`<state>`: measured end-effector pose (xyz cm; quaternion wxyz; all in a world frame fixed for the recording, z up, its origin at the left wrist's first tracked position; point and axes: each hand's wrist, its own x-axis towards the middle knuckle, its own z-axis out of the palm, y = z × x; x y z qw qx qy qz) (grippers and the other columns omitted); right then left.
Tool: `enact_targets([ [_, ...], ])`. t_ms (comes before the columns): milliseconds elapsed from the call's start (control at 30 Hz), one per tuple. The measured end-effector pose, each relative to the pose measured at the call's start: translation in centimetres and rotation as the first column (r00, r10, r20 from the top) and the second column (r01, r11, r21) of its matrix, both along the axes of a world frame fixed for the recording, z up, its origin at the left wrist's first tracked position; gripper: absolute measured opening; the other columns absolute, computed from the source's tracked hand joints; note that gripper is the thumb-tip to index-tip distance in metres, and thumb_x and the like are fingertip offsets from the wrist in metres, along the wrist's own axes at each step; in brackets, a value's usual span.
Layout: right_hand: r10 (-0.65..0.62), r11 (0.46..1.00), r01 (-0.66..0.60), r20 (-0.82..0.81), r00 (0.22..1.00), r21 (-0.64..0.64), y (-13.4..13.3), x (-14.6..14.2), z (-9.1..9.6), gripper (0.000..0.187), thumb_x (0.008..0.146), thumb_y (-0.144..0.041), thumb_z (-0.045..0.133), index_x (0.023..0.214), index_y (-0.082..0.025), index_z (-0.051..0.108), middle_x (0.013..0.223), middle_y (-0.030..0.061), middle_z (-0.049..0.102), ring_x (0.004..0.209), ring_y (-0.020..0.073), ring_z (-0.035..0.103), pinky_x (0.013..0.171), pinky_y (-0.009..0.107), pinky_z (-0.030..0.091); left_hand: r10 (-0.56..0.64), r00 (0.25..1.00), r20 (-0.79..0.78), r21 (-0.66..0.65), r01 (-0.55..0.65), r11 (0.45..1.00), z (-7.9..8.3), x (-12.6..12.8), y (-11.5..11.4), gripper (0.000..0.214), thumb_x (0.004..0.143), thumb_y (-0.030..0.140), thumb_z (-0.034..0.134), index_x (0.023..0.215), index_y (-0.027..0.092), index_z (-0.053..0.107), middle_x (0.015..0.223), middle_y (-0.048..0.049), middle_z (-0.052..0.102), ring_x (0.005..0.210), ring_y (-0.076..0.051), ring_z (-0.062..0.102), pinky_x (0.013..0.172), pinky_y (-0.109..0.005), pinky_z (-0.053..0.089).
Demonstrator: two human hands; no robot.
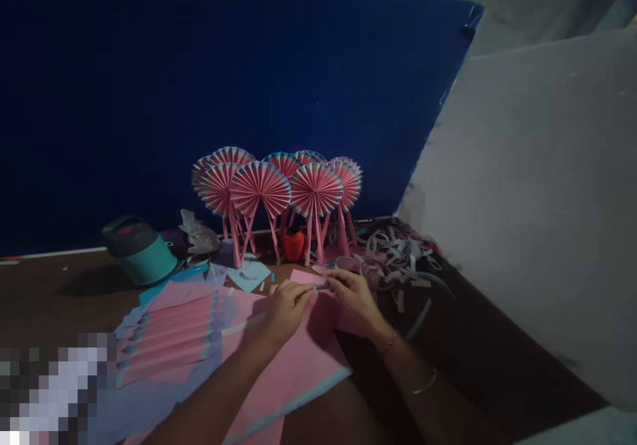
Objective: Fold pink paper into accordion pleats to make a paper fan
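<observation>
My left hand point(288, 309) is closed, thumb and fingers pinching a thin pale strip point(320, 287) just above the pink paper. Opposite it, my right hand point(352, 294) pinches the strip's other end. What the strip is made of is too small to tell. Beneath both hands lies a large pink paper sheet point(298, 372) with a pale blue edge. A white strip point(245, 325) runs out beside my left wrist. To the left, a pleated pink paper point(172, 332) with blue edges rests on other sheets.
Several round pink paper fans point(259, 190) stand on legs against a blue panel point(249, 67). A red spool point(294, 244) sits among them. Curled white strips point(398, 256) and tape rolls point(374, 272) lie right. A teal-and-black container point(144, 256) and crumpled plastic point(199, 234) stand left.
</observation>
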<state>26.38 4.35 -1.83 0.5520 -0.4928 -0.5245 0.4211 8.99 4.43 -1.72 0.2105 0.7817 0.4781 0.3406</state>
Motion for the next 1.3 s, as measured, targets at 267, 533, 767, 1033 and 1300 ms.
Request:
enact_targets([
  [267, 0.191, 0.981, -0.191, 0.030, 0.981, 0.025, -0.9, -1.1, 0.4, 0.031, 0.073, -0.026, 0.061, 0.100, -0.016, 0.073, 0.072, 0.0020, 0.067, 0.064, 0.0115, 0.055, 0.060, 0.024, 0.044, 0.047, 0.943, 0.329, -0.044, -0.034, 0.998, 0.5, 0.7, 0.0, 0.015, 0.080, 0.028, 0.057, 0.075, 0.019, 0.068, 0.081, -0.0045, 0.070, 0.085, -0.020, 0.061, 0.082, -0.034, 0.045],
  [533, 0.218, 0.961, -0.242, 0.170, 0.961, 0.133, -1.2, -1.7, 0.3, 0.029, 0.080, -0.022, 0.052, 0.101, -0.016, 0.072, 0.078, 0.0030, 0.069, 0.066, 0.0116, 0.057, 0.061, 0.023, 0.047, 0.152, 0.830, 0.537, -0.301, 0.019, 0.954, 0.6, 0.8, 0.1, 0.021, 0.072, 0.035, 0.061, 0.074, 0.015, 0.067, 0.073, -0.0037, 0.067, 0.073, -0.018, 0.060, 0.070, -0.029, 0.045],
  [767, 0.034, 0.905, -0.279, 0.599, 0.800, 0.321, -1.6, -1.4, 0.8, 0.049, 0.079, -0.005, 0.041, 0.120, -0.021, 0.063, 0.086, 0.0053, 0.066, 0.076, 0.0145, 0.058, 0.072, 0.026, 0.048, 0.216, 0.816, 0.536, -0.356, -0.014, 0.934, 1.2, 0.4, 0.3, 0.020, 0.070, 0.037, 0.060, 0.064, 0.017, 0.062, 0.059, 0.0013, 0.057, 0.058, -0.014, 0.050, 0.056, -0.025, 0.040],
  [1033, -0.168, 0.924, -0.145, 0.717, 0.677, 0.354, -1.0, -0.7, -0.1, 0.056, 0.079, -0.006, 0.043, 0.133, -0.018, 0.050, 0.106, 0.0108, 0.066, 0.092, 0.0201, 0.061, 0.081, 0.032, 0.049, 0.151, 0.782, 0.605, -0.327, 0.071, 0.942, 2.8, -0.3, 0.0, 0.020, 0.070, 0.036, 0.056, 0.061, 0.019, 0.054, 0.059, 0.0025, 0.050, 0.060, -0.013, 0.046, 0.060, -0.025, 0.039],
  [1300, 0.022, 0.899, -0.376, 0.833, 0.552, 0.225, -0.7, -0.7, -0.6, 0.026, 0.081, -0.015, 0.056, 0.104, -0.017, 0.068, 0.097, 0.0103, 0.065, 0.092, 0.0225, 0.055, 0.086, 0.038, 0.045, 0.128, 0.861, 0.491, -0.171, -0.049, 0.984, 6.2, -2.2, 0.9, 0.027, 0.078, 0.033, 0.039, 0.054, 0.022, 0.043, 0.059, 0.0019, 0.046, 0.060, -0.014, 0.043, 0.060, -0.026, 0.038],
])
